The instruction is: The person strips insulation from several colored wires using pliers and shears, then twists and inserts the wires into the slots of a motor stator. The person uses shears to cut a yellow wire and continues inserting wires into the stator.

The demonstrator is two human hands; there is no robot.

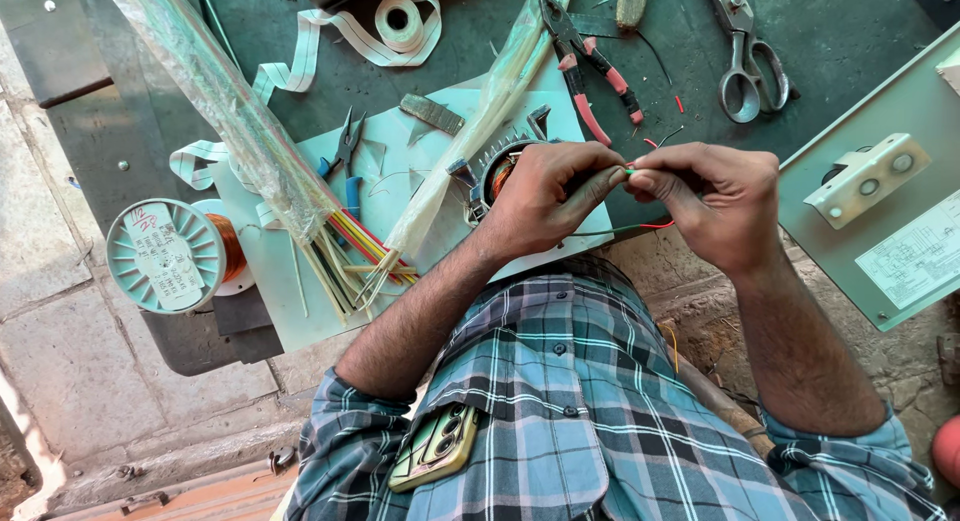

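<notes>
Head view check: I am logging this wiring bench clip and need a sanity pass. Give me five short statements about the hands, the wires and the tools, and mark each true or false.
1. Both hands pinch thin wires together between their fingertips. True: the left hand and the right hand meet at the green and red wires.
2. The scissors are in the right hand. False: the scissors lie on the green table.
3. The red-handled pliers lie beyond the hands. True.
4. The copper wire spool sits on the person's right. False: it is on the left.
5. A phone sticks out of the plaid shirt pocket. True.
</notes>
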